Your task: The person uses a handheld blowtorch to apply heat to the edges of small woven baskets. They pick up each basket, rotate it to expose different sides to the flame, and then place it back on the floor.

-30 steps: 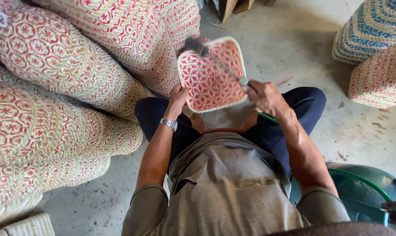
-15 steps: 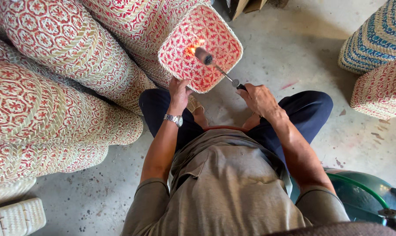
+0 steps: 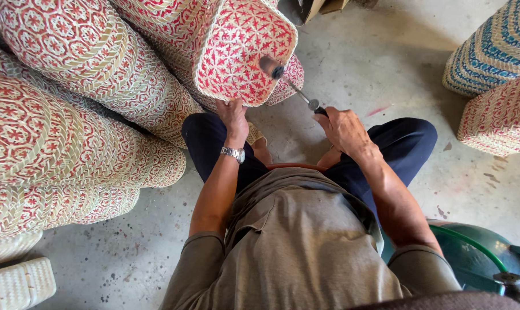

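Observation:
I sit on the floor with a red-and-cream woven basket (image 3: pixel 240 49) raised in front of me, its bottom facing me. My left hand (image 3: pixel 233 113), a metal watch on its wrist, grips the basket's lower edge. My right hand (image 3: pixel 343 127) is shut on the handle of a gas torch (image 3: pixel 283 80), whose dark nozzle points at the basket's bottom near its right side. No flame shows at the nozzle.
Several red-and-cream woven baskets (image 3: pixel 53 109) lie stacked at my left. A blue-striped basket (image 3: pixel 492 49) and a red one (image 3: pixel 501 117) stand at the right. A green gas cylinder with hose (image 3: pixel 478 258) sits by my right hip. White baskets (image 3: pixel 16 281) lie at bottom left.
The basket has been lifted up and left and turned, and now looks larger. The torch followed it. The flame seen half a second ago no longer shows.

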